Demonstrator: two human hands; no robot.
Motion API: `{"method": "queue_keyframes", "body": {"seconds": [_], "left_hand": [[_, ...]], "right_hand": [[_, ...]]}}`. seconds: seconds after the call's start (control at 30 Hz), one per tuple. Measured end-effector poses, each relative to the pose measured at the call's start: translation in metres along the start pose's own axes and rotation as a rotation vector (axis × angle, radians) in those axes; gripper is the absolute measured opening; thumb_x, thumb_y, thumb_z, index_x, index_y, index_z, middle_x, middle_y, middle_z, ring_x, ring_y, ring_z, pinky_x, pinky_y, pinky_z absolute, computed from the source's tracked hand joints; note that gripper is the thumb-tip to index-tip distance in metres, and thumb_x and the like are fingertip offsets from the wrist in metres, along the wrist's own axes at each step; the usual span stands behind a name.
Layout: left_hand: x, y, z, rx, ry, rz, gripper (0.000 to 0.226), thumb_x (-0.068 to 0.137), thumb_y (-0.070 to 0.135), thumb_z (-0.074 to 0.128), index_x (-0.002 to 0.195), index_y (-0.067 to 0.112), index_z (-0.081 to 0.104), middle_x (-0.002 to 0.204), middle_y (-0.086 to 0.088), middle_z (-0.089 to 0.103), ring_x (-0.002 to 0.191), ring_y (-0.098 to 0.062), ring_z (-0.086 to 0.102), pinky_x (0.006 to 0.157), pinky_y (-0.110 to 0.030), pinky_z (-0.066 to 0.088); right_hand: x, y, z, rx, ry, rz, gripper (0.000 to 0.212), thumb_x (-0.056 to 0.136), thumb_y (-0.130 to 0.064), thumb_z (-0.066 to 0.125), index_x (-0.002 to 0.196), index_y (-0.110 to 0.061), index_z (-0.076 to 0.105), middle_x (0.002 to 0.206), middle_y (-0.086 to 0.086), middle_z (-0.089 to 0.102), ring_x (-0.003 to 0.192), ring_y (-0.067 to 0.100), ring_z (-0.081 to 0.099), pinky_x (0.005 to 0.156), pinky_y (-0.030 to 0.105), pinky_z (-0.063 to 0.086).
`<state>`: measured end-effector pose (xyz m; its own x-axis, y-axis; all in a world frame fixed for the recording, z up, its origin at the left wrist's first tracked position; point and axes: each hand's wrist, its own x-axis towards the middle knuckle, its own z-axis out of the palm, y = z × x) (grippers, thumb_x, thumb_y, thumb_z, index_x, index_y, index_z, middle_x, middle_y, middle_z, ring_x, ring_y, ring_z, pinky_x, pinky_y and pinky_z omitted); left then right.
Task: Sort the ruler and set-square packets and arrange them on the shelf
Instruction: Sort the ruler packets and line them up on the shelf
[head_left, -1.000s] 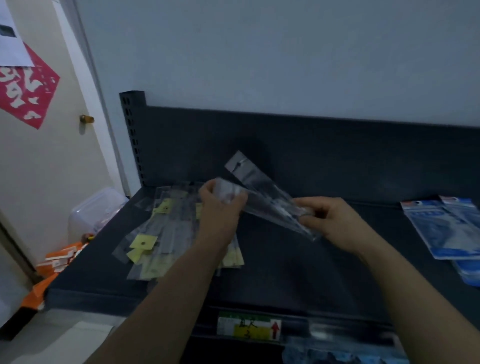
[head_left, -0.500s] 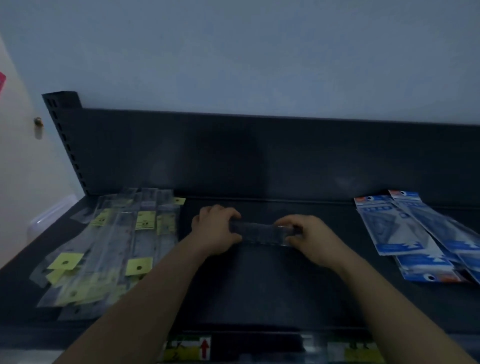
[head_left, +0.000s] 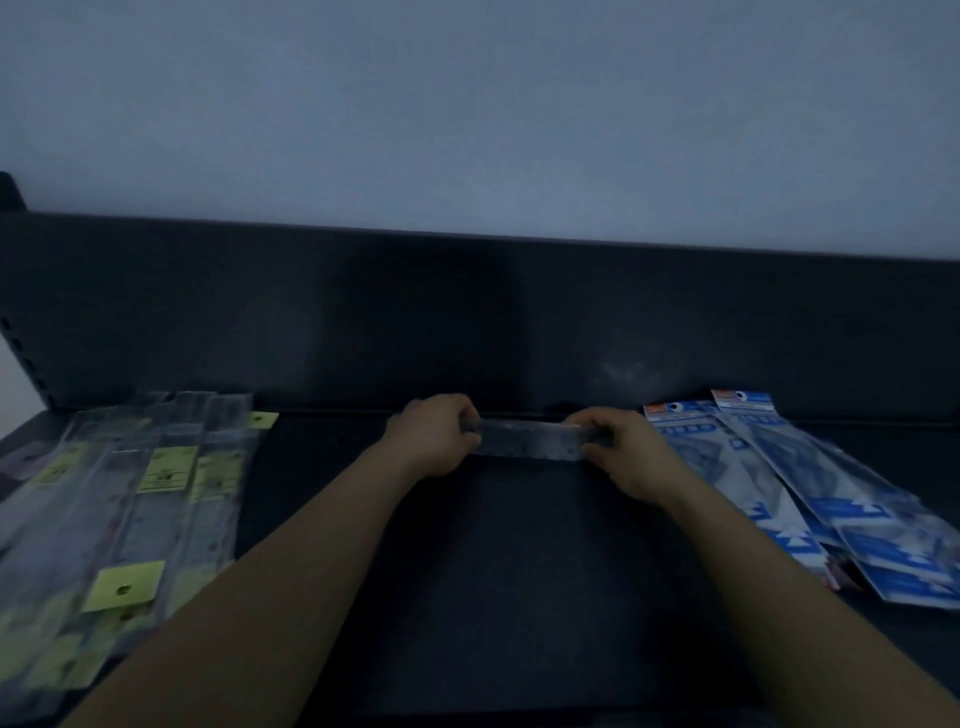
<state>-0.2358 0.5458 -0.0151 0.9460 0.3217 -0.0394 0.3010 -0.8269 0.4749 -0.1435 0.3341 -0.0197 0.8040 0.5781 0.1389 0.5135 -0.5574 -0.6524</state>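
Packet of clear plastic (head_left: 530, 440), long, slim, ruler inside, is being held crosswise near the back of dark metal shelf (head_left: 493, 571). Left hand (head_left: 434, 434) is pinching its left end, right hand (head_left: 628, 452) its right end. It is looking light, slick and slightly bendy, so end grips are suiting it. A second ago it was tilting above yellow-labelled clear packets (head_left: 156, 493); now it is sitting level and low.

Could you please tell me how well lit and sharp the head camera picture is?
Head view: dim and bluish; the dark metal shelf swallows detail; the clear plastic ruler packet held between left hand and right hand is soft, its print unreadable; the yellow-labelled clear packets at the left edge look blurred.
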Motion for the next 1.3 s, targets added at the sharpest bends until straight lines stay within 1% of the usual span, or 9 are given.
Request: {"method": "queue_keyframes", "body": {"seconds": [0.17, 0.27, 0.4, 0.5, 0.67, 0.8, 1.07, 1.2, 1.3], "left_hand": [[0.038, 0.015, 0.011, 0.099, -0.032, -0.062, 0.022, 0.098, 0.036, 0.044, 0.117, 0.029, 0.053, 0.129, 0.000, 0.053, 0.122, -0.025, 0.042, 0.106, -0.046, 0.033], [0.049, 0.017, 0.020, 0.177, -0.037, -0.060, 0.027, 0.100, 0.034, 0.037, 0.125, 0.031, 0.048, 0.131, -0.003, 0.052, 0.123, -0.027, 0.038, 0.107, -0.048, 0.025], [0.045, 0.013, 0.032, 0.448, -0.020, 0.004, 0.049, 0.100, 0.035, 0.033, 0.148, 0.031, 0.024, 0.147, -0.007, 0.032, 0.133, -0.029, 0.028, 0.115, -0.059, 0.004], [0.031, 0.012, 0.042, 0.595, 0.027, 0.090, 0.055, 0.101, 0.042, 0.025, 0.152, 0.026, 0.014, 0.157, -0.006, 0.017, 0.143, -0.028, 0.015, 0.109, -0.063, -0.016], [0.010, 0.010, 0.048, 0.786, 0.097, 0.203, 0.059, 0.101, 0.047, 0.013, 0.153, 0.018, 0.014, 0.161, -0.005, 0.010, 0.148, -0.027, -0.004, 0.103, -0.062, -0.025], [-0.003, 0.010, 0.046, 0.774, 0.076, 0.228, 0.061, 0.101, 0.048, 0.010, 0.153, 0.015, 0.014, 0.160, -0.003, 0.016, 0.148, -0.023, 0.004, 0.108, -0.057, -0.024], [-0.025, 0.005, 0.049, 0.507, -0.027, 0.185, 0.064, 0.102, 0.047, 0.019, 0.154, 0.015, 0.000, 0.162, -0.004, -0.002, 0.149, -0.019, -0.002, 0.120, -0.039, -0.007], [-0.032, 0.006, 0.047, 0.365, 0.004, 0.171, 0.064, 0.101, 0.043, 0.031, 0.153, 0.013, 0.008, 0.160, -0.007, 0.012, 0.145, -0.025, 0.018, 0.119, -0.037, 0.016], [-0.034, 0.009, 0.050, 0.328, 0.115, 0.155, 0.063, 0.099, 0.043, 0.036, 0.151, 0.013, 0.015, 0.155, -0.008, 0.023, 0.138, -0.026, 0.029, 0.114, -0.039, 0.027]], "right_hand": [[0.035, 0.016, -0.006, -0.142, -0.012, 0.016, 0.033, 0.086, 0.004, 0.052, 0.111, -0.011, 0.068, 0.109, 0.006, 0.068, 0.101, 0.018, 0.060, 0.080, 0.019, 0.041], [0.049, 0.030, 0.002, -0.197, -0.034, 0.036, 0.037, 0.087, -0.004, 0.053, 0.118, -0.021, 0.064, 0.119, 0.013, 0.060, 0.115, 0.030, 0.053, 0.096, 0.030, 0.043], [0.049, 0.039, 0.008, -0.387, -0.142, 0.051, 0.055, 0.095, -0.016, 0.046, 0.147, -0.028, 0.031, 0.146, 0.012, 0.032, 0.134, 0.031, 0.026, 0.112, 0.034, 0.022], [0.043, 0.041, 0.011, -0.516, -0.227, 0.031, 0.060, 0.097, -0.023, 0.039, 0.151, -0.029, 0.015, 0.158, 0.003, 0.015, 0.145, 0.025, 0.007, 0.118, 0.037, 0.006], [0.025, 0.043, 0.016, -0.571, -0.309, 0.034, 0.062, 0.098, -0.029, 0.027, 0.152, -0.028, -0.003, 0.161, -0.001, -0.008, 0.147, 0.017, -0.013, 0.116, 0.039, -0.010], [0.012, 0.041, 0.019, -0.575, -0.334, -0.013, 0.064, 0.099, -0.031, 0.026, 0.152, -0.022, -0.009, 0.159, 0.001, -0.017, 0.146, 0.015, -0.017, 0.117, 0.034, -0.009], [-0.011, 0.033, 0.017, -0.566, -0.359, -0.045, 0.065, 0.100, -0.032, 0.026, 0.151, -0.021, -0.012, 0.158, 0.002, -0.021, 0.144, 0.014, -0.022, 0.118, 0.033, -0.011], [-0.020, 0.031, 0.016, -0.552, -0.363, -0.061, 0.063, 0.101, -0.032, 0.026, 0.152, -0.021, -0.010, 0.158, 0.001, -0.020, 0.144, 0.013, -0.021, 0.118, 0.031, -0.012], [-0.021, 0.030, 0.015, -0.556, -0.347, -0.079, 0.063, 0.101, -0.031, 0.027, 0.152, -0.021, -0.008, 0.159, 0.001, -0.018, 0.145, 0.013, -0.019, 0.118, 0.032, -0.011]]}}
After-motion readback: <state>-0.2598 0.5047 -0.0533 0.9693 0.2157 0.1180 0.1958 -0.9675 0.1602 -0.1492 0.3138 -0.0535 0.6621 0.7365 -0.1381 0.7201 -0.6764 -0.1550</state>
